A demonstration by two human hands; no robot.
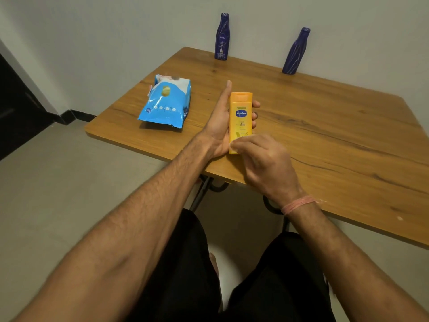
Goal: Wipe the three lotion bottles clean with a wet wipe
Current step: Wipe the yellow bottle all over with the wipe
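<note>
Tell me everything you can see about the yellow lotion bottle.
The yellow lotion bottle looks plastic, with an orange cap at its far end and a blue Vaseline logo facing up. The left hand holds it above the table, fingers curled round it. The right hand covers its near end, pressing something pale there.

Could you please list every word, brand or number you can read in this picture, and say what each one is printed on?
"Vaseline": blue badge on the yellow lotion bottle; the smaller print below it is blurred.
"NIVEA": on the left dark blue bottle; the lines beneath are too small to read.
Right dark blue bottle: no readable text.
Wet wipe pack: print too blurred to read.
</note>
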